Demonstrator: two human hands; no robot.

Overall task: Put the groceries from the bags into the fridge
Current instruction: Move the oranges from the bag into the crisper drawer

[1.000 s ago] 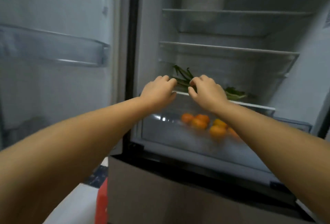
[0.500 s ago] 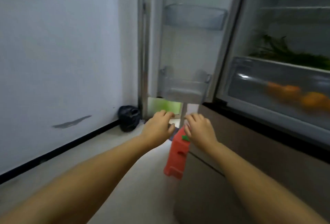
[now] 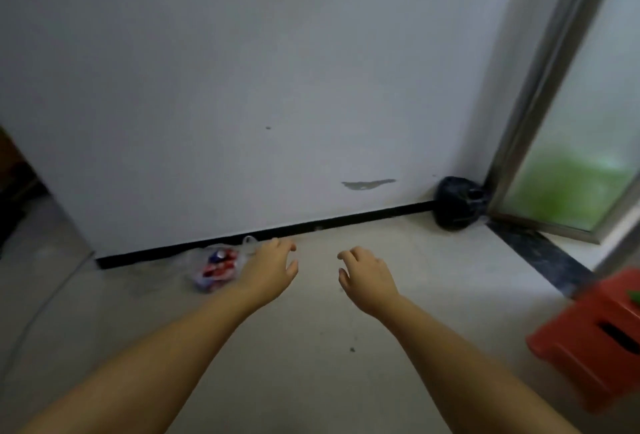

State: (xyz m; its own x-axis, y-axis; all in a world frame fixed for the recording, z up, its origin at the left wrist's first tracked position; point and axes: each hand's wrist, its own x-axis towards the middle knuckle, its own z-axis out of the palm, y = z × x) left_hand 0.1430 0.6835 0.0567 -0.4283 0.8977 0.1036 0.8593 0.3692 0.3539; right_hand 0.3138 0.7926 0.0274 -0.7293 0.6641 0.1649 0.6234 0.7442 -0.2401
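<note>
Head view: both bare forearms are stretched forward over a pale tiled floor (image 3: pixel 311 347), with a white wall (image 3: pixel 259 70) ahead. The left hand (image 3: pixel 272 271) is held palm down with its fingers loosely spread and slightly curled; nothing is held in it. The right hand (image 3: pixel 369 278) is held likewise, fingers relaxed and a little bent, and nothing is gripped by it. The two hands are kept apart, with bare floor seen between them.

A clear plastic bag (image 3: pixel 218 269) with red, white and blue packaging inside is seen lying on the floor against the black skirting strip (image 3: pixel 346 220) at the foot of the wall. It is partly covered in the picture by the left wrist; whether it is touched cannot be told. What the packaging contains is too blurred to read.

A tied black bag (image 3: pixel 457 203) is set in the corner where the wall meets a metal-framed frosted glass door (image 3: pixel 581 143). A red plastic stool (image 3: pixel 595 340) is seen at the right edge, with a small green thing on its top.
</note>
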